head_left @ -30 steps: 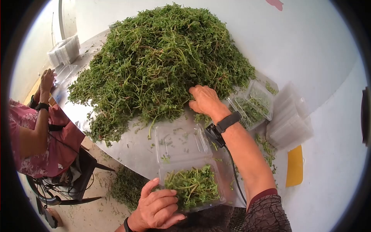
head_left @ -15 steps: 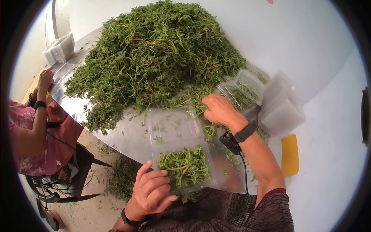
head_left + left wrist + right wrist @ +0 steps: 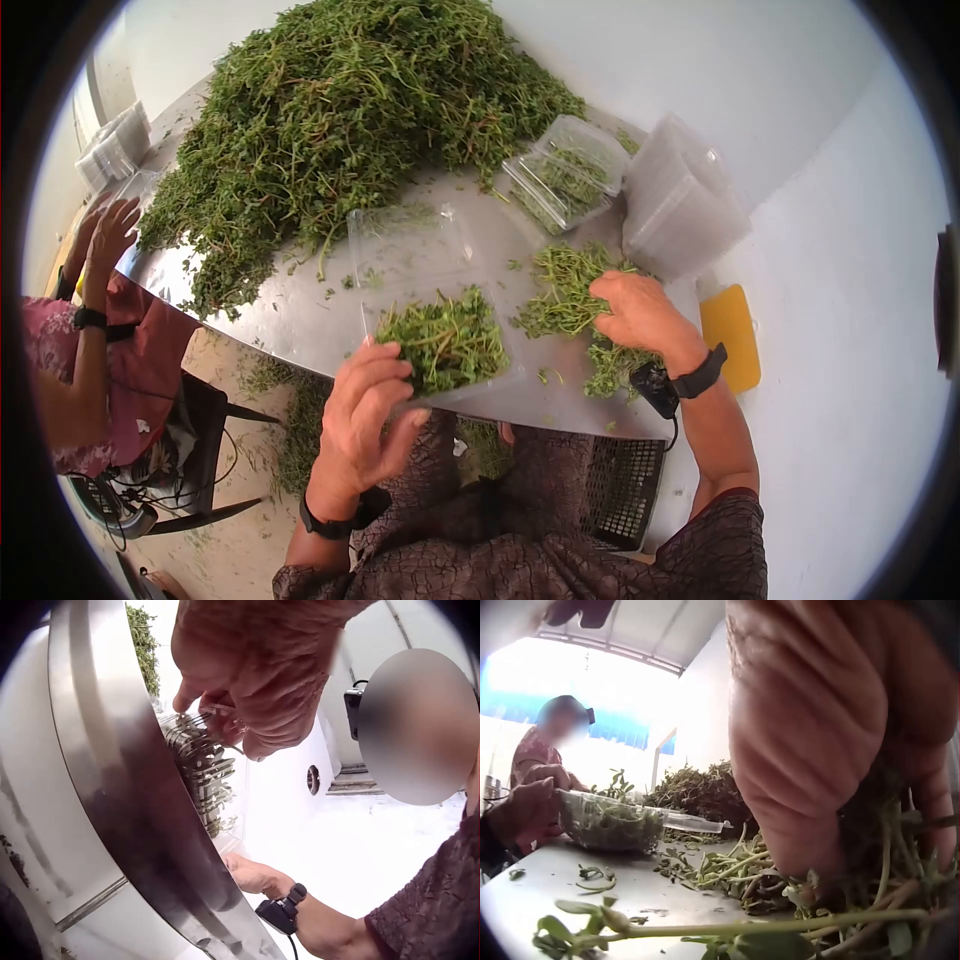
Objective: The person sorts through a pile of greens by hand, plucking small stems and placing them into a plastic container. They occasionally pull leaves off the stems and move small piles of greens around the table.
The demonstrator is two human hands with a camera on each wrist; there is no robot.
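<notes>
Reaching down into a loose bunch of greens [image 3: 560, 285] on the right part of the worktop [image 3: 295, 325], the right hand [image 3: 645, 312] holds stems in its grip, fingers and thumb sunk among them. The bunch lies directly on the metal, just right of the open box [image 3: 508, 340] and apart from it.

The left hand [image 3: 368, 415] keeps its grip narrow on the near left corner of that box, fingers bent over the rim. The box is clear plastic, filled with greens, and its lid [image 3: 415, 250] lies back on the far side.

A big heap of greens [image 3: 330, 120] covers the far left of the worktop. Far right, a second box [image 3: 593, 137] of greens sits with its lid tilted up, beside a tall stack of clear boxes [image 3: 685, 200]; a yellow board [image 3: 732, 335] is near that stack, to the right. Another person [image 3: 110, 330] (both hands raised) is at the left edge, and a black crate [image 3: 630, 490] is below the near edge.
</notes>
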